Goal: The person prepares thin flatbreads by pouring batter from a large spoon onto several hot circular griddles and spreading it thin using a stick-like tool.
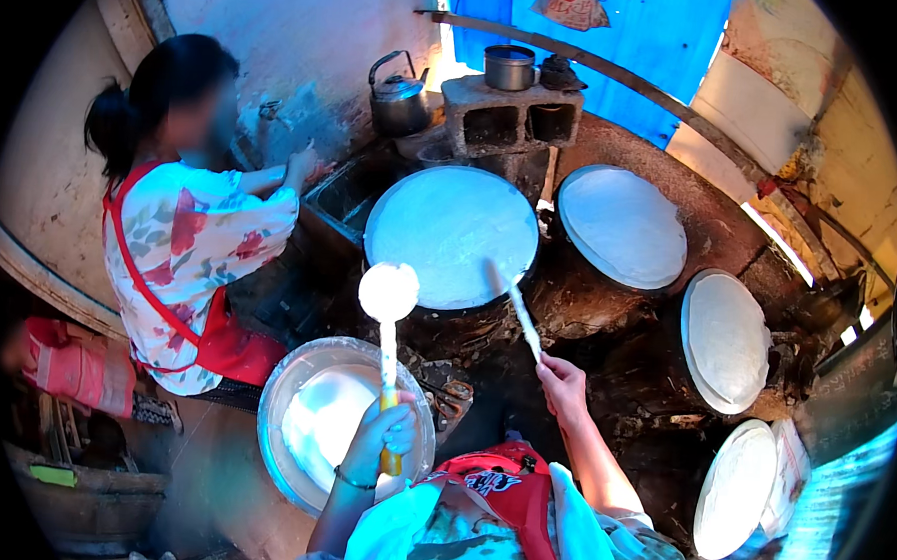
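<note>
A round ladle (pixel 389 296) coated in white liquid is gripped by its yellow handle in my left hand (pixel 394 431). Below that hand stands a wide metal basin (pixel 276 445), partly filled with white batter (pixel 324 417). My right hand (pixel 564 390) grips the pale handle of a spreading tool (pixel 523 317); its blurred far end is over the near right part of a large round griddle (pixel 450 235). A white, batter-like layer covers that griddle almost to its rim.
Round white-topped griddles (pixel 622 226) (pixel 725 341) curve away to the right, with a white disc (pixel 736 489) beyond. A co-worker (pixel 194 254) in a red apron sits left. Behind stand a kettle (pixel 400 98) and a concrete block (pixel 512 118) bearing a metal pot (pixel 509 69). Scissors (pixel 447 400) lie beside the basin.
</note>
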Demonstrator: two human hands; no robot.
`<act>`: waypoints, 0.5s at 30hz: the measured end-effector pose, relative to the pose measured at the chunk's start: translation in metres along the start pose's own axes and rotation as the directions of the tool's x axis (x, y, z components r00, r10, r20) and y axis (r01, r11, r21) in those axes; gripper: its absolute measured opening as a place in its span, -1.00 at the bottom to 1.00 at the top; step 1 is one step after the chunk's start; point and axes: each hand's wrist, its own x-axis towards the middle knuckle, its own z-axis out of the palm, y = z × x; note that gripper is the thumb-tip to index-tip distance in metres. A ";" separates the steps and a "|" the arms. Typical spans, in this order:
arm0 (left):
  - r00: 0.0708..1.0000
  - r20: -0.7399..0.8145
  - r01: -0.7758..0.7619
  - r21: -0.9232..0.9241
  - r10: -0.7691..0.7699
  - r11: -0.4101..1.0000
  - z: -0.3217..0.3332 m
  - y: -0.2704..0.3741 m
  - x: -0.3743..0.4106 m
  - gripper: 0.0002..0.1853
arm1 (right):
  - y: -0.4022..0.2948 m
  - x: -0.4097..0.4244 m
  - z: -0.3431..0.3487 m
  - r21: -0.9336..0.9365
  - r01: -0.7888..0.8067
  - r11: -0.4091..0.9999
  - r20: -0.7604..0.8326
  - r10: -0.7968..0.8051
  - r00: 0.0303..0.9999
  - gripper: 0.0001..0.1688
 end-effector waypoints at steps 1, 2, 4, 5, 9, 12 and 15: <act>0.999 0.047 0.001 0.065 -0.004 0.998 0.009 0.002 0.017 -0.77 | 0.000 0.000 -0.005 0.102 -0.005 0.995 -0.041 0.009 0.999 -0.71; 0.995 0.094 0.005 0.132 -0.017 0.991 0.019 0.003 0.038 -0.76 | 0.001 0.003 -0.010 0.177 -0.004 0.984 -0.065 0.015 0.998 -0.70; 0.990 0.143 -0.016 0.195 -0.013 0.981 0.043 0.001 0.081 -0.74 | 0.003 0.018 -0.019 0.323 0.001 0.947 -0.092 0.031 0.995 -0.70; 0.988 0.154 -0.029 0.191 -0.001 0.981 0.058 -0.004 0.107 -0.73 | 0.002 0.026 -0.023 0.328 -0.005 0.945 -0.092 0.037 0.995 -0.70; 0.997 0.036 -0.071 0.430 0.062 0.900 0.121 -0.024 0.202 -0.67 | -0.003 0.064 -0.028 0.323 -0.027 0.946 -0.067 0.052 0.996 -0.68; 0.963 -0.212 0.022 0.678 0.166 0.735 0.140 -0.040 0.259 -0.66 | -0.005 0.091 -0.028 0.293 -0.049 0.955 -0.028 0.059 0.998 -0.69; 0.932 -0.291 0.055 0.699 0.214 0.713 0.145 -0.052 0.273 -0.65 | -0.006 0.100 -0.038 0.249 -0.143 0.958 0.092 0.124 0.988 -0.71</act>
